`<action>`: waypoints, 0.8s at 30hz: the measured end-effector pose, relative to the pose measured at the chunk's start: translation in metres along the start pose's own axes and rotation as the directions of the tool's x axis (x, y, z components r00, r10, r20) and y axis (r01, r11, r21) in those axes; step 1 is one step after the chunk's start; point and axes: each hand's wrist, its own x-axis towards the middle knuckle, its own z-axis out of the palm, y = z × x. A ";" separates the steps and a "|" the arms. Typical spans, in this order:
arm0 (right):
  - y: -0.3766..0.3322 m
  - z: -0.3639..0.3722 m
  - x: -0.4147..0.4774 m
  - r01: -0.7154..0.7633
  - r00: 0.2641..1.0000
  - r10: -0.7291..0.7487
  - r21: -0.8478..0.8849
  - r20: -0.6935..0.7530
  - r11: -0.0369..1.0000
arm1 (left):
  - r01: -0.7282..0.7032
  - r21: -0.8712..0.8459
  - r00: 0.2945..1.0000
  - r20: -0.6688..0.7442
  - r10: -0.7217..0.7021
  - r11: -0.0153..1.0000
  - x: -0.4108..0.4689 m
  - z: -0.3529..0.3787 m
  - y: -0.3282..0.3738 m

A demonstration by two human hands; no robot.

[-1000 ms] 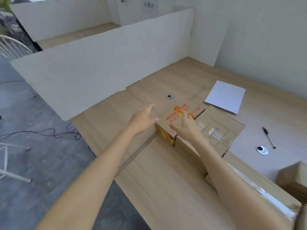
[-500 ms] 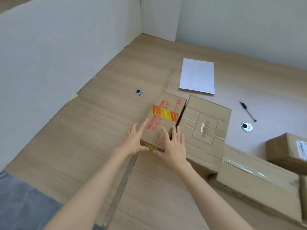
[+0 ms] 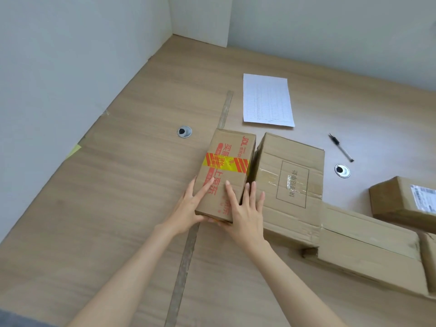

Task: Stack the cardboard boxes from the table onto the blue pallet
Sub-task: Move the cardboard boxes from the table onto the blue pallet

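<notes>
At bench (image 3: 113, 208) centre: small cardboard box (image 3: 227, 159), red print, yellow tape band, lying flat, its right side touching the larger plain box (image 3: 292, 185). Change noted: both hands, in mid-air over it a second ago, now rest on its near end. Left hand (image 3: 188, 208) at the near-left corner, right hand (image 3: 246, 215) at the near-right, overlapping the neighbour. Fingers (image 3: 205, 187) straight and flat on the lid, not curled; thumbs at the near wall. Judged: grasp forming, lift not begun. Blue pallet out of view.
</notes>
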 end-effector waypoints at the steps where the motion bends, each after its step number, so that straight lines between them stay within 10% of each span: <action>1: -0.002 -0.001 0.001 0.008 1.000 -0.009 0.023 0.019 1.000 | 0.004 -0.033 1.000 0.007 -0.004 0.999 0.000 -0.002 -0.001; 9: -0.009 -0.044 0.020 0.058 0.998 -0.065 0.228 0.026 0.972 | -0.038 -0.120 0.998 -0.056 0.031 0.992 0.004 -0.053 0.024; 24: 0.080 -0.285 0.021 0.096 0.974 -0.005 0.395 -0.225 0.914 | -0.346 0.222 0.907 -0.168 0.385 0.912 0.031 -0.175 0.260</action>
